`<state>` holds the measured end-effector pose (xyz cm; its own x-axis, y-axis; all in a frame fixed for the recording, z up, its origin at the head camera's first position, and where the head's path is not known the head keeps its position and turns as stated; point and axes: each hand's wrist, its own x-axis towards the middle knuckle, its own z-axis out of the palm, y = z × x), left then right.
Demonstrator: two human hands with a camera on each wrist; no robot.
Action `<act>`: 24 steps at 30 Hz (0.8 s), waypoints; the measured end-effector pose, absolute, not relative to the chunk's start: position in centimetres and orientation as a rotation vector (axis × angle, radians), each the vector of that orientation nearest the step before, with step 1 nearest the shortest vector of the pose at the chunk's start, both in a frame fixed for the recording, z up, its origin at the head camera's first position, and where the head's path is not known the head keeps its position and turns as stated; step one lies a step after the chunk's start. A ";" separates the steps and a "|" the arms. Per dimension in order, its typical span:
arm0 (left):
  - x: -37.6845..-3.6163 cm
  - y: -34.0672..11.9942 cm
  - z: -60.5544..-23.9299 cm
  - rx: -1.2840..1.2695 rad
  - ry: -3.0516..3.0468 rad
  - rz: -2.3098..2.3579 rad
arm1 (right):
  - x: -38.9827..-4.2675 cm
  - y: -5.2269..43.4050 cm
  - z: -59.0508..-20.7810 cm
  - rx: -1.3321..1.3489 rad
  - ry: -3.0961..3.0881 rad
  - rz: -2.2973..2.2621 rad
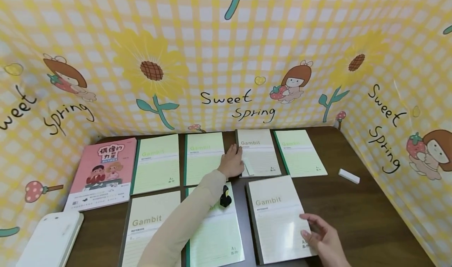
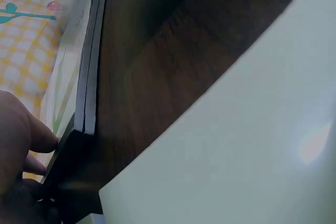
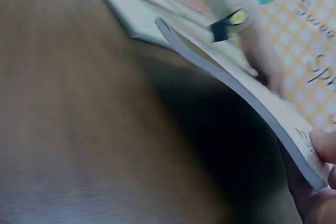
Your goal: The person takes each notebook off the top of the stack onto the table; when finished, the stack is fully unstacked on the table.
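Note:
My left hand (image 1: 231, 163) rests at the left edge of a grey-spined Gambit notebook (image 1: 259, 157) in the back row. In the left wrist view, its fingertips touch the dark edge there, and two grey notebook edges (image 2: 89, 66) lie one on the other. My right hand (image 1: 323, 237) pinches the right edge of another grey-spined Gambit notebook (image 1: 277, 220) in front, thumb on the cover and fingers beneath. That notebook (image 3: 252, 98) is raised and slightly bent over the table in the right wrist view.
Green-spined notebooks (image 1: 157, 163) (image 1: 204, 157) (image 1: 300, 153) stand in the back row, with more in front, partly under my left sleeve (image 1: 190, 216). A pink book (image 1: 106, 169) and a white case (image 1: 49, 239) lie left. A white block (image 1: 349, 176) lies right. Checked cloth (image 1: 226, 63) surrounds the table.

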<state>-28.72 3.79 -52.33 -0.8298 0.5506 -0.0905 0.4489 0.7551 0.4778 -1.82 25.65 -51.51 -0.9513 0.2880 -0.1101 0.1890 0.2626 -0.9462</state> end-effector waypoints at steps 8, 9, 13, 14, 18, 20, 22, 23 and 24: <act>-28.4 4.5 -53.4 0.775 2.704 0.666 | -1.5 24.8 -52.7 -0.608 -2.802 1.374; -28.4 4.6 -53.5 0.781 2.702 0.661 | -1.5 24.7 -52.6 -0.600 -2.829 1.326; -28.5 4.6 -53.5 0.796 2.729 0.616 | -1.7 24.3 -52.4 -0.466 -2.886 1.157; -28.5 4.6 -53.5 0.798 2.738 0.617 | -1.7 24.1 -52.4 -0.426 -2.897 1.103; -28.8 4.3 -53.1 0.811 2.756 0.612 | -1.9 23.8 -52.5 -0.323 -2.907 0.950; -28.8 4.2 -52.9 0.806 2.751 0.625 | -1.9 23.7 -52.6 -0.288 -2.905 0.918; -28.8 4.0 -52.9 0.804 2.742 0.635 | -2.0 23.6 -52.7 -0.259 -2.904 0.900; -28.8 4.0 -52.8 0.802 2.737 0.643 | -2.0 23.7 -52.7 -0.248 -2.908 0.890; -28.8 3.9 -52.9 0.802 2.734 0.641 | -2.2 23.7 -52.6 -0.228 -2.904 0.888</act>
